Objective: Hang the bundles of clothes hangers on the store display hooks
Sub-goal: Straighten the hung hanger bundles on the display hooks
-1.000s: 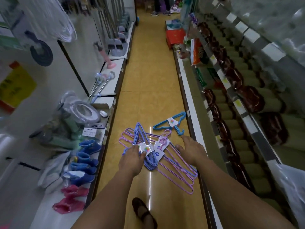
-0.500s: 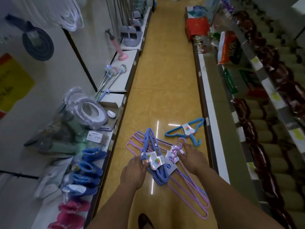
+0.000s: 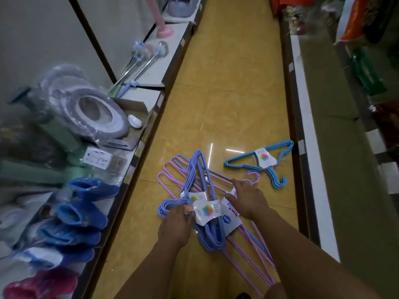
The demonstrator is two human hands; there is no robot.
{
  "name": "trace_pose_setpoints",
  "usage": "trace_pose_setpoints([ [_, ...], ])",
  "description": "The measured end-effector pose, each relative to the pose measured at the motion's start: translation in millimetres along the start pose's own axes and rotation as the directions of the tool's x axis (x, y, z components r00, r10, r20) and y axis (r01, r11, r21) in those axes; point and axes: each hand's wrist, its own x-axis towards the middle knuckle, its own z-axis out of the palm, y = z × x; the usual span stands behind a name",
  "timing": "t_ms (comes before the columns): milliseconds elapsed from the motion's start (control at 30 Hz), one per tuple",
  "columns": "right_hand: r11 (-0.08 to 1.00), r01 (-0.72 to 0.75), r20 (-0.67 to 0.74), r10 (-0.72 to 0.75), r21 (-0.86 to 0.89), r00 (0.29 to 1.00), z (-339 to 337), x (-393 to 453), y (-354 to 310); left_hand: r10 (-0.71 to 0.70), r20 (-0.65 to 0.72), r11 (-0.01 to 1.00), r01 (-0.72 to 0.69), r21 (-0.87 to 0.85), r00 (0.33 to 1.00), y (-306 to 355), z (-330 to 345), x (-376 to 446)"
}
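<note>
Moved in closer since half a second ago: both hands now further onto the pile, right hand (image 3: pixel 248 199) slid forward over the pink hooks. Left hand (image 3: pixel 176 225) curled on the periwinkle hanger bundle (image 3: pixel 212 234) at its white paper label (image 3: pixel 206 211), thumb pinching the edge. Right hand fingers bent onto the pink hanger bundle (image 3: pixel 248 251); grip there looks clamped on the wires near the hooks, not fully visible. Both bundles lying crossed on the yellow tiled floor (image 3: pixel 226 93), periwinkle on top, thin coated wire, each banded by a label with a multicolour logo. Light-blue hanger bundle (image 3: pixel 262 161) flat on the floor just beyond the right hand, apart from the pile. Left shelf (image 3: pixel 151 67) edge close beside the pile: blue slippers (image 3: pixel 79 216), pink slippers (image 3: pixel 41 283), wrapped toilet seats (image 3: pixel 95 111), long-handled brushes (image 3: pixel 138 65). Right shelf base (image 3: pixel 306 147) hemming the aisle on the other side.
</note>
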Motion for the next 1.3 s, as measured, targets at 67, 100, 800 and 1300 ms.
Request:
trace_pose_setpoints([
  [67, 1.0, 0.002, 0.026, -0.002, 0.001, 1.0, 32.6, 33.3, 8.6, -0.03, 0.016, 0.999, 0.031, -0.024, 0.999, -16.8, 33.2, 32.1],
  [100, 1.0, 0.002, 0.037, -0.003, 0.004, 0.999, 49.9, 49.1, 13.1, -0.044, 0.025, 0.998, 0.045, -0.039, 0.999, -25.7, 50.8, 46.7],
  [800, 0.965, -0.16, 0.127, 0.136, 0.206, 0.983, 236.1, 183.6, 40.1, -0.502, 0.22, 0.312, 0.413, -0.855, 0.836, -59.9, 210.8, 187.7],
  [1300, 0.78, -0.352, 0.233, 0.267, 0.517, 0.935, 254.0, 188.2, 39.4, -0.335, 0.422, 0.021, 0.454, -0.891, 0.843, -52.0, 202.1, 186.9],
])
